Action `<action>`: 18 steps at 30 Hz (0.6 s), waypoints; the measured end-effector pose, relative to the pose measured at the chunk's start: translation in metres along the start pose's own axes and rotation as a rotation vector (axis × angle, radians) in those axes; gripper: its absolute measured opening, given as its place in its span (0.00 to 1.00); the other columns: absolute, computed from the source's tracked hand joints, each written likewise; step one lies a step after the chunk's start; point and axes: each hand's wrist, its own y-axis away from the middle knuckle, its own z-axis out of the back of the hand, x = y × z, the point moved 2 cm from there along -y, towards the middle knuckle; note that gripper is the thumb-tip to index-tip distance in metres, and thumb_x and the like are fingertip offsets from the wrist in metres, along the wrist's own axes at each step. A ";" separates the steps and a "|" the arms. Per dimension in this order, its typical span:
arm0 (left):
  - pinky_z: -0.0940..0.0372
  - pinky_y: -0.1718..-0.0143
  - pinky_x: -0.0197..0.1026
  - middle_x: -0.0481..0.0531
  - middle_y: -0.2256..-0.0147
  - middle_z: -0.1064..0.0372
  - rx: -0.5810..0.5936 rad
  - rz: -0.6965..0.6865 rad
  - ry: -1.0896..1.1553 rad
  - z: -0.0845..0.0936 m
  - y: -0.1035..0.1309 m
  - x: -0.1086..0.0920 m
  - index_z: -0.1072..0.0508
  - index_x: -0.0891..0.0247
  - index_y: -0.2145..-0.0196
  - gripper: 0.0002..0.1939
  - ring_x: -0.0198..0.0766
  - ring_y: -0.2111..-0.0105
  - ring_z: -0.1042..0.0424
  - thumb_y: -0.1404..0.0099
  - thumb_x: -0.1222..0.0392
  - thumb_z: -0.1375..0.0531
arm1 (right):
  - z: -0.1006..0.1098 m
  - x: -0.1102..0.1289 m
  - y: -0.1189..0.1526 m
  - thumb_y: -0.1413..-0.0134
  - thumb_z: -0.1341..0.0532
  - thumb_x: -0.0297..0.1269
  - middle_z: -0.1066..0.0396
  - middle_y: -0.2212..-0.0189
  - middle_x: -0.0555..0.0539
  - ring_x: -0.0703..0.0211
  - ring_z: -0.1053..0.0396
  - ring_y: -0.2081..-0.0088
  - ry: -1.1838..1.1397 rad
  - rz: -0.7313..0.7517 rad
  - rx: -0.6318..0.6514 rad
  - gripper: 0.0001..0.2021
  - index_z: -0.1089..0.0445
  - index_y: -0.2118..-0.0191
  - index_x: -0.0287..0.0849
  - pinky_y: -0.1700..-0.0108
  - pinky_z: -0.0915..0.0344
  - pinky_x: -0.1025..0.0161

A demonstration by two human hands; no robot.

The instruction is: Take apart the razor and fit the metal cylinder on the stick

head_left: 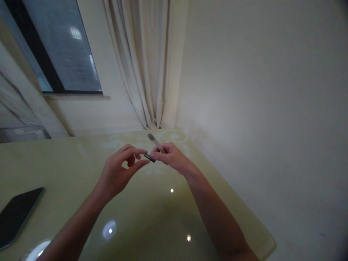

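Note:
My left hand (119, 168) reaches in from the left, its index finger and thumb closed around the near end of a small dark rectangular piece (149, 157) with a greenish face. My right hand (172, 157) pinches a slim, pale grey stick (157, 143) with a darker, blunt tip, which points up and to the left. The right thumb also touches the small piece, so both hands meet at it above the table. Whether the stick is a brush or a marker I cannot tell. The other right fingers are partly hidden.
A glossy yellow-green table (130, 210) with light reflections lies below my hands. A black flat device (20, 215), like a tablet, rests on its left side. A bare wall (258, 108) runs along the right edge. Behind are a curtain (144, 61) and a dark-framed window (65, 47).

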 end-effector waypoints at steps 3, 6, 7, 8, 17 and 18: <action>0.37 0.73 0.35 0.46 0.71 0.30 0.055 0.017 0.070 0.006 -0.001 0.004 0.19 0.59 0.61 0.07 0.31 0.75 0.34 0.31 0.54 0.33 | -0.001 0.001 0.001 0.49 0.31 0.43 0.43 0.82 0.57 0.66 0.48 0.77 -0.048 -0.016 0.066 0.11 0.24 0.71 0.40 0.73 0.53 0.65; 0.37 0.72 0.36 0.45 0.72 0.29 0.085 0.019 0.064 0.008 0.000 0.003 0.21 0.59 0.64 0.07 0.31 0.75 0.34 0.33 0.54 0.31 | -0.002 -0.002 0.001 0.50 0.30 0.45 0.43 0.82 0.58 0.67 0.51 0.79 -0.090 -0.043 0.075 0.12 0.24 0.70 0.40 0.76 0.57 0.65; 0.37 0.71 0.36 0.45 0.72 0.29 0.068 0.020 0.043 0.008 0.001 0.002 0.21 0.60 0.64 0.08 0.32 0.75 0.34 0.33 0.54 0.31 | -0.002 -0.003 0.000 0.49 0.30 0.46 0.42 0.82 0.57 0.68 0.51 0.80 -0.117 -0.055 0.064 0.13 0.24 0.70 0.40 0.77 0.58 0.65; 0.37 0.71 0.36 0.45 0.72 0.29 0.037 0.020 0.016 0.009 0.002 0.001 0.22 0.60 0.65 0.08 0.32 0.74 0.34 0.33 0.54 0.31 | -0.003 -0.004 0.000 0.48 0.30 0.47 0.42 0.82 0.57 0.68 0.52 0.80 -0.152 -0.066 0.053 0.14 0.25 0.70 0.41 0.78 0.60 0.65; 0.38 0.70 0.36 0.43 0.72 0.31 -0.089 -0.087 -0.130 0.010 0.002 -0.008 0.24 0.60 0.63 0.04 0.31 0.75 0.35 0.34 0.60 0.32 | -0.006 -0.013 -0.005 0.44 0.32 0.47 0.45 0.85 0.58 0.70 0.57 0.83 -0.342 -0.064 0.047 0.15 0.27 0.73 0.40 0.80 0.63 0.65; 0.39 0.70 0.36 0.43 0.72 0.31 -0.089 -0.099 -0.136 0.010 0.002 -0.009 0.24 0.60 0.63 0.04 0.31 0.75 0.35 0.34 0.61 0.32 | -0.006 -0.013 -0.006 0.45 0.32 0.47 0.45 0.85 0.59 0.71 0.57 0.83 -0.353 -0.068 0.041 0.16 0.27 0.74 0.40 0.81 0.64 0.65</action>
